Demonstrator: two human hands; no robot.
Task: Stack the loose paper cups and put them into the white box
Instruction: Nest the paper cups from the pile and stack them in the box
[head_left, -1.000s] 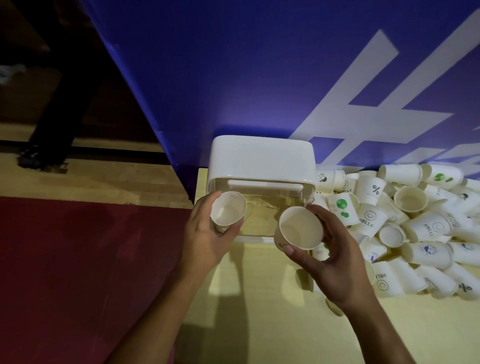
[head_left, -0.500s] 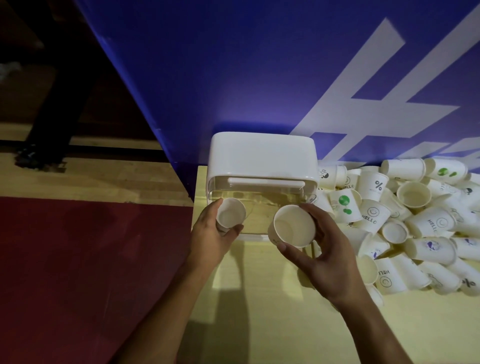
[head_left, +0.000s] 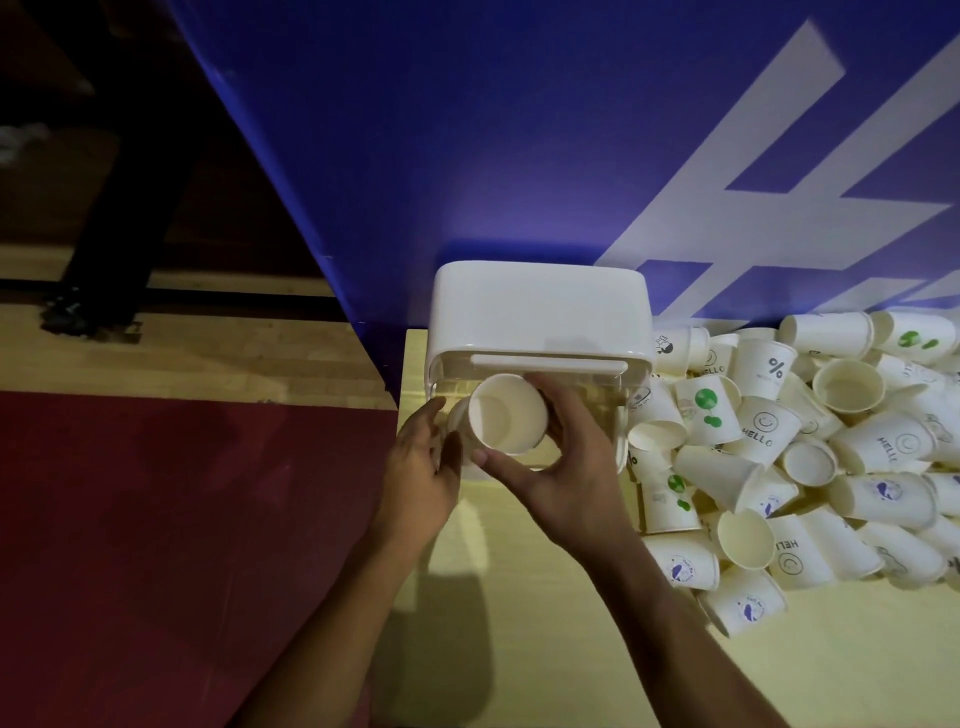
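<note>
fingers (head_left: 557, 401) of the right hand (head_left: 571, 478) curl round a cup (head_left: 506, 415), its mouth facing up; the left hand (head_left: 421, 467) grips a second cup (head_left: 458, 422), half hidden behind it. just beyond the fingertips stands the white box (head_left: 540, 306), a blue wall (head_left: 467, 156) behind it. loose cups (head_left: 763, 428) lie heaped right of the fingers.
</note>
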